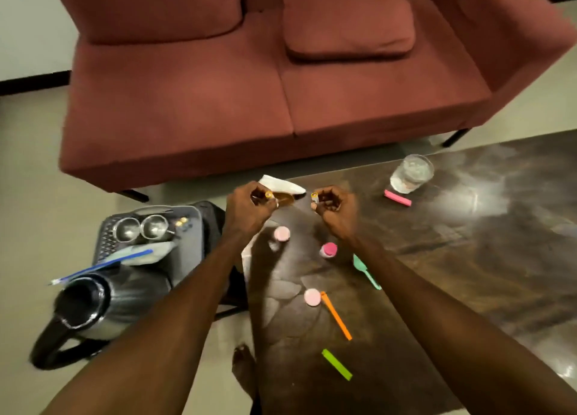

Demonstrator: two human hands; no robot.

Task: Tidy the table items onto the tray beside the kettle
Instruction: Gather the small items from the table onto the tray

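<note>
Nearest on the dark table (pixel 468 258) lies a green clip (pixel 336 364), then an orange clip (pixel 336 315), both with long axes running near-right to far-left. Farther on, the left hand (pixel 248 207) pinches a small yellow-capped item (pixel 269 194) at its fingertips, and the right hand (pixel 334 207) pinches another yellow-capped item (pixel 314 197); what these 2 are is unclear. The grey tray (pixel 193 239) sits left, beyond the kettle (pixel 103 302).
</note>
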